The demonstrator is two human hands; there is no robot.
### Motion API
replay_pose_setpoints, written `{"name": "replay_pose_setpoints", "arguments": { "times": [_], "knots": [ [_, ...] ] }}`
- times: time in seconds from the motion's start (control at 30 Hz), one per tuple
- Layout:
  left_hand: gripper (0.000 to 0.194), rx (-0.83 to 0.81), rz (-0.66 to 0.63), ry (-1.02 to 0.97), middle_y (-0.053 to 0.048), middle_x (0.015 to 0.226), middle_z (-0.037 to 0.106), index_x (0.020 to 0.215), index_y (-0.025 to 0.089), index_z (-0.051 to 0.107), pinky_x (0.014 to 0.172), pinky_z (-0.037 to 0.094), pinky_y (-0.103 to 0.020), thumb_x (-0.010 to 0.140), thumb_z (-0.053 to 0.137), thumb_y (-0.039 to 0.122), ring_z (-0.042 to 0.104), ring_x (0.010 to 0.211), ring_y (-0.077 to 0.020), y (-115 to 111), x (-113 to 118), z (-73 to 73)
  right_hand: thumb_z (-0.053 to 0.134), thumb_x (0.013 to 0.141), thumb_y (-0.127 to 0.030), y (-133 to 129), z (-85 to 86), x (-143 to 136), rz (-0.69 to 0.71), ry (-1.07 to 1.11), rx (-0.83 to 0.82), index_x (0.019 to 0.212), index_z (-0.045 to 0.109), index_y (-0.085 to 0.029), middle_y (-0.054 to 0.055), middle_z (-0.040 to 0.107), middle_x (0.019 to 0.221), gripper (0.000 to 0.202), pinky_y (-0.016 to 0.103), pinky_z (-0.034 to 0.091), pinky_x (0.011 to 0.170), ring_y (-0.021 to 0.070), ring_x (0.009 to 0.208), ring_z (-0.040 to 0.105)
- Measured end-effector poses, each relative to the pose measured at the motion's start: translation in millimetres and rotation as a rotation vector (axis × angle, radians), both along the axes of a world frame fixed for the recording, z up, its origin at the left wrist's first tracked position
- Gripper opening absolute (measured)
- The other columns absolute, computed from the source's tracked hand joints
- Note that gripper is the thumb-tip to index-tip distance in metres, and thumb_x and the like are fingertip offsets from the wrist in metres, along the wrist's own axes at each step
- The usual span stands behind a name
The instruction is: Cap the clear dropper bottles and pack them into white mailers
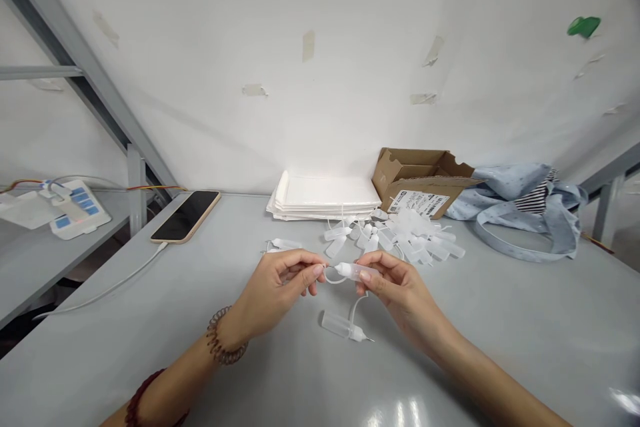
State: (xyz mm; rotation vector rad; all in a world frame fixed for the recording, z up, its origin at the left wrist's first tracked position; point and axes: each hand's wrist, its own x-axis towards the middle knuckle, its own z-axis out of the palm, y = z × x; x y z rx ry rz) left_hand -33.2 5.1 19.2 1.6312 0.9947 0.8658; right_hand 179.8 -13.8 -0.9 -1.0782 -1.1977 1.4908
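Note:
Between thumb and fingers, my right hand (387, 277) holds a small translucent bottle (354, 271) on its side, its white tip pointing left. My left hand (295, 277) pinches at the end of the thin white strap (335, 281) that loops from this bottle; the small end piece is mostly hidden by the fingertips. Just below the hands, another bottle (337, 324) lies on the grey table (280, 373), with a metal needle tip pointing right. Behind the hands is a pile of similar bottles (413, 233). A further bottle (287, 244) lies behind my left hand.
A stack of white sheets or envelopes (327, 195) and an open cardboard box (420, 187) stand against the wall. Light blue fabric (520, 207) lies at the right. On the left are a phone (187, 215), its white cable (127, 279) and a metal frame post (136, 190).

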Motion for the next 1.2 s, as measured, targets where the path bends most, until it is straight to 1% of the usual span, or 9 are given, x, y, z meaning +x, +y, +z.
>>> {"name": "replay_pose_setpoints", "arguments": {
  "times": [0.3, 0.67, 0.77, 1.0, 1.2],
  "knots": [
    [0.018, -0.003, -0.037, -0.014, -0.002, 0.075, 0.065, 0.087, 0.017, 0.068, 0.061, 0.048, -0.023, 0.087, 0.055, 0.029, 0.056, 0.063, -0.0115, -0.9, -1.4, -2.9, 0.072, 0.073, -0.039, -0.9, 3.0, -1.9, -0.013, 0.013, -0.018, 0.083, 0.064, -0.020, -0.001, 0.061, 0.070, 0.023, 0.029, 0.040, 0.072, 0.0135, 0.069, 0.056],
    [0.017, 0.010, -0.046, -0.017, -0.002, 0.075, 0.065, 0.086, 0.017, 0.068, 0.063, 0.049, -0.024, 0.087, 0.054, 0.029, 0.057, 0.063, -0.0118, -2.4, 0.4, -1.2, 0.071, 0.073, -0.040, -1.2, 3.1, -2.0, -0.031, -0.016, -0.011, 0.083, 0.063, -0.020, 0.000, 0.059, 0.067, 0.024, 0.030, 0.040, 0.070, 0.0149, 0.067, 0.055],
    [0.018, 0.033, -0.039, 0.009, -0.002, 0.075, 0.065, 0.085, 0.017, 0.068, 0.063, 0.049, -0.024, 0.087, 0.054, 0.028, 0.057, 0.063, -0.0122, -3.4, 0.8, -0.7, 0.071, 0.073, -0.040, -0.4, 2.6, -2.4, -0.043, -0.021, -0.012, 0.082, 0.063, -0.020, -0.001, 0.059, 0.067, 0.024, 0.029, 0.041, 0.069, 0.0144, 0.066, 0.055],
    [0.018, 0.160, -0.016, 0.137, -0.001, 0.071, 0.064, 0.082, 0.017, 0.069, 0.061, 0.047, -0.023, 0.086, 0.053, 0.025, 0.057, 0.061, -0.0118, -3.1, 3.1, 1.0, 0.072, 0.072, -0.038, -1.3, 4.9, -2.1, -0.100, -0.106, 0.035, 0.083, 0.062, -0.021, -0.001, 0.060, 0.067, 0.022, 0.028, 0.043, 0.064, 0.0134, 0.064, 0.054],
    [0.019, 0.170, -0.005, 0.200, -0.002, 0.070, 0.065, 0.080, 0.018, 0.069, 0.057, 0.045, -0.023, 0.085, 0.053, 0.026, 0.058, 0.059, -0.0128, -4.1, 4.5, -1.3, 0.072, 0.069, -0.039, -4.3, 10.1, -6.0, -0.142, -0.167, 0.078, 0.079, 0.063, -0.021, -0.001, 0.061, 0.066, 0.023, 0.028, 0.043, 0.057, 0.0136, 0.060, 0.053]
  ]
}}
